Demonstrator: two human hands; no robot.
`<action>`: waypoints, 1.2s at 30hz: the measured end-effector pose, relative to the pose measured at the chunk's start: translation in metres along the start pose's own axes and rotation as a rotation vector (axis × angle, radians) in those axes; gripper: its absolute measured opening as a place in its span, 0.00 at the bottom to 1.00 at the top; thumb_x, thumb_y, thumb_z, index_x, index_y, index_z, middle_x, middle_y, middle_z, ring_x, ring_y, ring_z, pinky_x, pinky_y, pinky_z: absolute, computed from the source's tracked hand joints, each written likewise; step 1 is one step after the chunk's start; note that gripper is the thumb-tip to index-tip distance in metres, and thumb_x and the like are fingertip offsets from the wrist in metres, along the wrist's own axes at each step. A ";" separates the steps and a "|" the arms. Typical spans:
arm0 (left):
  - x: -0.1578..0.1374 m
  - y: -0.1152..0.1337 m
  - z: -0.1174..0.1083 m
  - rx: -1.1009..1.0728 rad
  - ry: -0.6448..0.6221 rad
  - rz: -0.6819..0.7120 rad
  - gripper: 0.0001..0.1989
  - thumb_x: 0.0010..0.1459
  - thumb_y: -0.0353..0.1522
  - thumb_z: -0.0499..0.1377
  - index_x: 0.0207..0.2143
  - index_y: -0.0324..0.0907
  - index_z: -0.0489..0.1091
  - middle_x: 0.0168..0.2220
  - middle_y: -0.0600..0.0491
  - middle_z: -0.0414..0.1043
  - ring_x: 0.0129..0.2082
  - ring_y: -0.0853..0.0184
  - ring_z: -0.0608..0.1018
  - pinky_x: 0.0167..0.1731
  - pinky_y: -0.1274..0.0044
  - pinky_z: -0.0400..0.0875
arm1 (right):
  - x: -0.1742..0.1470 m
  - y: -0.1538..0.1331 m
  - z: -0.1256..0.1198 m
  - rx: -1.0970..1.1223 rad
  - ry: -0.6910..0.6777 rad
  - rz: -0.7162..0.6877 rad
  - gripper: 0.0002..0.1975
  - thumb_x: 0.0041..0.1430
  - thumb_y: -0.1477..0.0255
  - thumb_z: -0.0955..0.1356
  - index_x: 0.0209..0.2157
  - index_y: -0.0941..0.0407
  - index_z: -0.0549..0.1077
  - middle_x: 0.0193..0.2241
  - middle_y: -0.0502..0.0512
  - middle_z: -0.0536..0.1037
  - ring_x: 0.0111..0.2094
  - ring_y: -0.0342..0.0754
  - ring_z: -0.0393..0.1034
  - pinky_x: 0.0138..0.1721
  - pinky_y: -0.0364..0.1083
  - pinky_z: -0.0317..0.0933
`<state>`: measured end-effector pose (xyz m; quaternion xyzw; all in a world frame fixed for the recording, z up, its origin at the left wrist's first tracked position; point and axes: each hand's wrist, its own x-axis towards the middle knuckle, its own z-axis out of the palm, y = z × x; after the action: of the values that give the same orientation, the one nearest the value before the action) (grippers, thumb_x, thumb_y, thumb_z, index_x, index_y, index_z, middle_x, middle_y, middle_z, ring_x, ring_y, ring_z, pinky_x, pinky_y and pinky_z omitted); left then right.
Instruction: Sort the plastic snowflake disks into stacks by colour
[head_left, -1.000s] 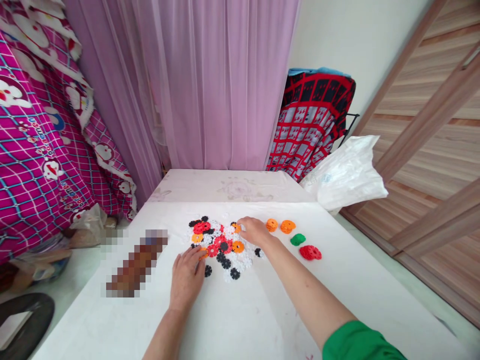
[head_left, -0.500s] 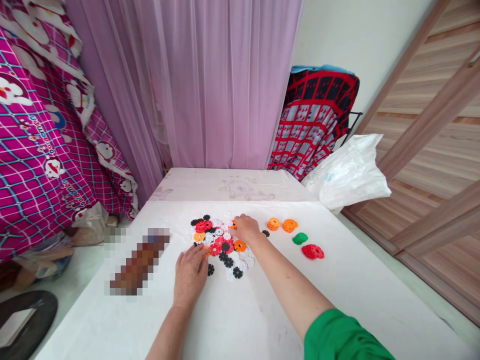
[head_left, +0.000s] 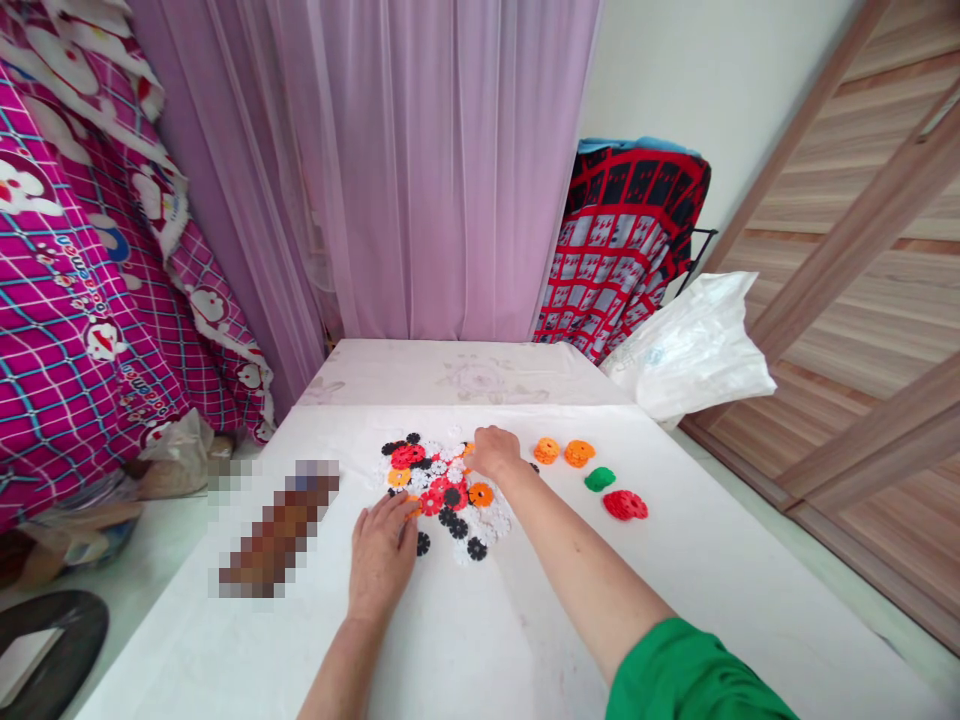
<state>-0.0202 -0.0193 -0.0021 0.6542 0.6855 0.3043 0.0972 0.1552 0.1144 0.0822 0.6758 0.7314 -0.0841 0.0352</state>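
A loose pile of flower-shaped plastic discs, mixed white, black, red and orange, lies on the white table. My left hand (head_left: 384, 550) rests at the near left edge of the pile, its fingers stretched out and the tips touching an orange disc (head_left: 413, 507). At the far right of the pile, my right hand (head_left: 496, 452) is bent downward with its fingers closed at an orange disc (head_left: 469, 449), partly hidden by them. Between the hands lie red discs (head_left: 433, 500), another orange disc (head_left: 481, 495) and black discs (head_left: 457, 526); white discs (head_left: 493, 522) spread below.
Right of my right hand sit two orange stacks (head_left: 546, 451), a green stack (head_left: 600, 479) and a red stack (head_left: 625, 505). A blurred-out brown item (head_left: 277, 530) is at the table's left. A white plastic bag (head_left: 694, 345) stands by the far right corner.
My right hand has shifted slightly, its fingers drawn in at the orange disc. My left hand stays in nearly the same place. The view has tilted a little.
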 end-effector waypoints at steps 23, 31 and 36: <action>0.002 -0.008 0.002 0.036 -0.004 0.023 0.17 0.63 0.36 0.48 0.45 0.51 0.76 0.55 0.52 0.73 0.59 0.56 0.70 0.60 0.54 0.56 | -0.018 0.193 -0.016 0.017 0.040 0.253 0.22 0.57 0.61 0.64 0.51 0.55 0.72 0.51 0.59 0.76 0.49 0.53 0.71 0.43 0.47 0.63; 0.002 -0.008 0.004 0.060 0.007 0.033 0.17 0.62 0.36 0.49 0.45 0.51 0.76 0.55 0.52 0.73 0.60 0.55 0.69 0.60 0.55 0.56 | -0.018 0.206 -0.020 0.010 0.001 0.303 0.19 0.61 0.74 0.60 0.51 0.58 0.72 0.50 0.63 0.76 0.50 0.53 0.72 0.44 0.47 0.62; 0.002 -0.008 0.004 0.049 0.004 0.030 0.17 0.62 0.37 0.48 0.45 0.51 0.76 0.55 0.52 0.73 0.59 0.55 0.70 0.60 0.55 0.57 | -0.017 0.198 -0.018 -0.048 -0.056 0.294 0.17 0.59 0.75 0.61 0.45 0.58 0.77 0.48 0.65 0.77 0.48 0.55 0.72 0.42 0.48 0.63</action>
<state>-0.0254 -0.0160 -0.0089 0.6660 0.6830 0.2902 0.0755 0.3545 0.1150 0.0882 0.7721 0.6249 -0.0791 0.0837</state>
